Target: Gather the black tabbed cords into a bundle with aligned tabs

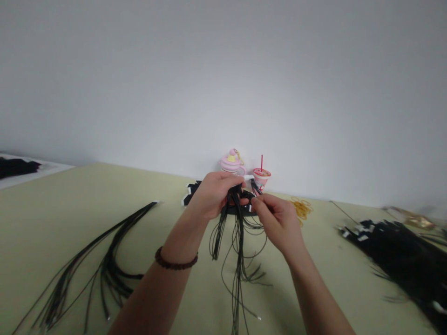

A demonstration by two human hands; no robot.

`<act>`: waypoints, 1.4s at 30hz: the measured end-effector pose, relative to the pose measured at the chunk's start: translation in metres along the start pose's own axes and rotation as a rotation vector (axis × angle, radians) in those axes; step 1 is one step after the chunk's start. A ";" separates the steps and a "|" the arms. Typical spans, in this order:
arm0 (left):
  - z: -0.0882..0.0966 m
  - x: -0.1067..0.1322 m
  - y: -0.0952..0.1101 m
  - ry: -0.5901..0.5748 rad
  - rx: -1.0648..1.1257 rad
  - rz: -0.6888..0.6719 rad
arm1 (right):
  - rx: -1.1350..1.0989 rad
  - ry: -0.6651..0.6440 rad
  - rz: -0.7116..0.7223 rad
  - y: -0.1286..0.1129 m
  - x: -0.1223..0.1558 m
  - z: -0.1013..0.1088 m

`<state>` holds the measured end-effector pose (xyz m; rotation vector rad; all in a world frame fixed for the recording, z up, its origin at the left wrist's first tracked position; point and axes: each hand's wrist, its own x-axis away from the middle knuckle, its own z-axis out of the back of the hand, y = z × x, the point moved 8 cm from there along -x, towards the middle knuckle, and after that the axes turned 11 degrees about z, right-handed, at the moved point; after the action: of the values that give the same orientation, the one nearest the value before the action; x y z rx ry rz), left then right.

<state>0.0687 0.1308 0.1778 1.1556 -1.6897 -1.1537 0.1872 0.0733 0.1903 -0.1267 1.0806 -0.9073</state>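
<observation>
My left hand (223, 191) is closed round a bundle of thin black cables (239, 232) near its top, and their loose ends hang down toward the tabletop. A white piece (248, 177) sticks out beyond my left thumb. Close on the right, my right hand (277, 216) pinches at the strands, with thumb and forefinger pressed together; it seems to have hold of one of the black cables. Behind both hands lies a black bundle with white ends (191, 191), partly hidden by my left hand.
On the pale table (174, 186), black cables (113, 251) lie at left and a large black cable pile (394, 260) at right. A pink cup (231, 163), a cup with a straw (261, 176) and yellow rubber bands (301, 208) sit toward the wall.
</observation>
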 end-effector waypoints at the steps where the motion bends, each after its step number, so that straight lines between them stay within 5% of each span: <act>1: 0.000 0.000 0.000 0.000 -0.003 0.003 | -0.004 0.000 -0.003 0.000 0.000 0.000; 26: -0.003 0.003 0.001 -0.019 -0.011 -0.032 | -0.107 -0.014 -0.068 0.013 0.000 -0.003; 33: -0.003 -0.001 0.000 -0.045 -0.085 -0.078 | 0.031 -0.017 0.034 0.007 0.000 -0.002; 42: -0.018 0.006 0.000 -0.107 -0.156 -0.133 | 0.382 0.201 0.263 -0.017 0.005 0.009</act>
<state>0.0834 0.1208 0.1833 1.1402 -1.5890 -1.4263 0.1851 0.0561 0.1999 0.4217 1.0587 -0.8827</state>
